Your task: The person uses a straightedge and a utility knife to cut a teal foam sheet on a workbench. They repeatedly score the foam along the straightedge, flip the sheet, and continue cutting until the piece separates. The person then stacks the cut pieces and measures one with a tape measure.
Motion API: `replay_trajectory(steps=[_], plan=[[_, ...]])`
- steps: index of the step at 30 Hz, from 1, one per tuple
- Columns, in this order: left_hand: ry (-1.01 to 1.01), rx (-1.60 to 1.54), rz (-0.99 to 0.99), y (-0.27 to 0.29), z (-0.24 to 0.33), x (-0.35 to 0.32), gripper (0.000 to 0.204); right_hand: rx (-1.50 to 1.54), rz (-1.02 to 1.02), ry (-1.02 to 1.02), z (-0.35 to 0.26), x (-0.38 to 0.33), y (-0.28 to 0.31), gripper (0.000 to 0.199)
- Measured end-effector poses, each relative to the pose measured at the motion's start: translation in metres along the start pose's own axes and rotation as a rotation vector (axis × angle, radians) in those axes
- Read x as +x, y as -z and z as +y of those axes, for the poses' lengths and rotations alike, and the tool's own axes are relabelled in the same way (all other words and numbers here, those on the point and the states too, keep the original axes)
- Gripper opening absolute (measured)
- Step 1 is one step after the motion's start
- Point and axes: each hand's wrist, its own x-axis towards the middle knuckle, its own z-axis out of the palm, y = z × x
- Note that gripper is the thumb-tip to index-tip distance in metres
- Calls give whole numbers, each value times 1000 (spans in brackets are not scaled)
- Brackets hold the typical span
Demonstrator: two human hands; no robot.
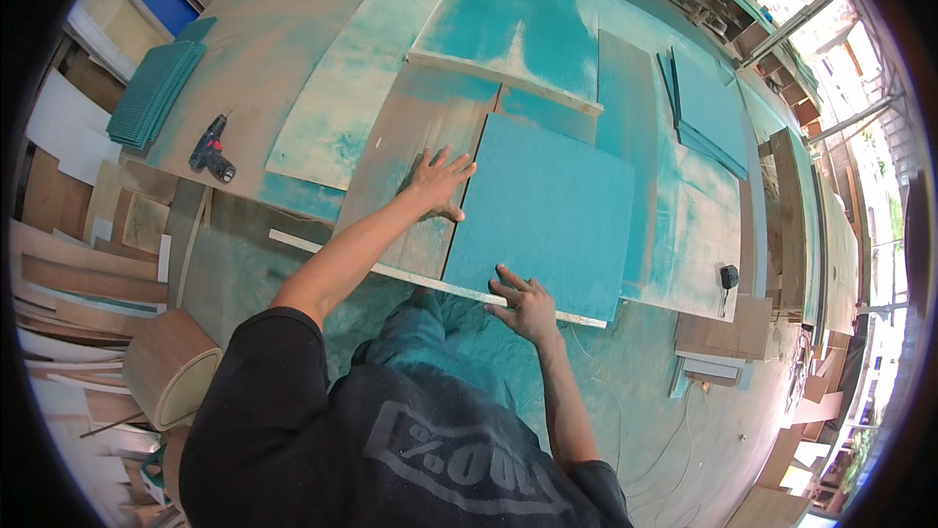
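A teal square panel (542, 211) lies flat on the worktable in front of me. My left hand (442, 181) is spread at the panel's left edge, fingertips touching that edge, palm over a brown board (391, 176). At the near edge my right hand (525, 303) rests with its fingers apart, fingertips on the panel's surface. A pale strip (430, 280) runs along the near side under the panel and board. Beyond the panel sits a teal-dusted board with a pale front edge (518, 81).
A cordless drill (212, 149) and a stack of teal panels (156, 93) are at the left. More teal panels (708, 108) lie at the right, beyond a small black tape measure (729, 277). Wood offcuts (88, 284) line the left; a round wooden drum (174, 369) stands near them.
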Motion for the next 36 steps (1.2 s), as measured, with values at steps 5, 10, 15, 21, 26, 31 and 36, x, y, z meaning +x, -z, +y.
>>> replay_trajectory(steps=[5, 10, 15, 21, 26, 31, 36], plan=[[83, -498, 92, -12, 23, -26, 108, 27, 449, -321, 58, -18, 12, 50], [254, -771, 238, -38, 83, -51, 85, -285, 554, -1006, 143, -62, 23, 66], [379, -925, 361, -37, 108, -47, 78, 114, 503, -1012, 183, -83, 13, 69], [434, -1130, 359, -28, 100, -44, 77, 324, 621, -965, 195, -82, -2, 69], [492, -1451, 340, -33, 84, -37, 86, 424, 652, -828, 206, -87, -2, 58], [474, -1613, 340, -26, 79, -25, 83, 499, 621, -790, 217, -90, 9, 44], [464, -1570, 217, -11, 68, -16, 77, 471, 611, -763, 207, -72, 22, 37]])
